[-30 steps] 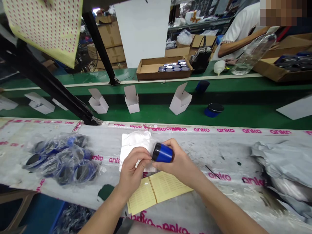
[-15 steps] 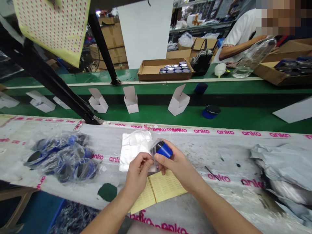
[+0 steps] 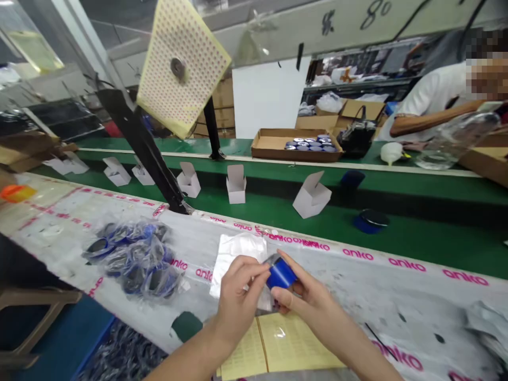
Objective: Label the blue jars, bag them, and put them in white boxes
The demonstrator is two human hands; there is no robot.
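My right hand [image 3: 307,296] is closed around a short blue cylinder with a black end [image 3: 281,272], tilted above the bench. At its left edge, the thumb and fingers of my left hand [image 3: 244,283] are pinched together; what they grip there is too small to make out. Just behind and below the hands lies a stack of thin white sheets or bags [image 3: 226,256]. Yellow sheets with printed rows [image 3: 293,341] lie beneath my wrists.
Blue-and-black pieces in clear plastic [image 3: 137,259] are heaped at left. Open white boxes [image 3: 237,188] and a blue-black cylinder [image 3: 371,221] stand on the green belt [image 3: 262,206]. Behind are a carton of blue cylinders [image 3: 273,151] and another person [image 3: 432,100]. A dotted yellow sheet [image 3: 180,63] hangs overhead.
The view has swung up and left. The blue cylinder has turned in my right hand, showing more of its blue side. My left fingers have moved up against its edge.
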